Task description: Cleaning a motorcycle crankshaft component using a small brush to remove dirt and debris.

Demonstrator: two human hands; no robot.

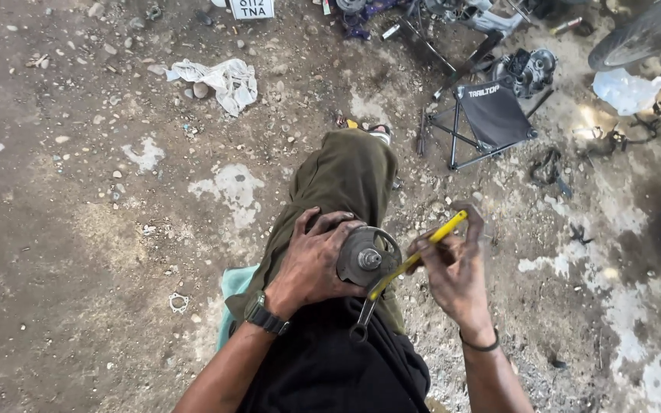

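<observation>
Black cloth [323,367] covers the person's lap at the bottom of the view, and the round metal engine part [367,256] rests on the knee just above it. That part is a grey disc with a short threaded shaft sticking out of its middle, toward the camera. Left hand [314,264], with a dark wristwatch [266,314] below it, is wrapped around the far left edge of the disc, fingers curled over its rim and clamped on it. Right hand [457,271] is just right of the disc, closed around a yellow-handled tool [418,255] that slants from upper right down toward the disc's lower edge; its tip is close to the disc, though whether it touches cannot be told. A metal spanner [363,320] hangs just below the disc, its ring end lowest. An olive trouser leg [342,183] stretches away above the disc to the dirt floor [78,191]. Far above and to the right of the disc stands a small folding stool [491,115] with a black seat, and beside it an engine block [529,70]. A crumpled white rag [219,80] lies well up and left of the disc.
</observation>
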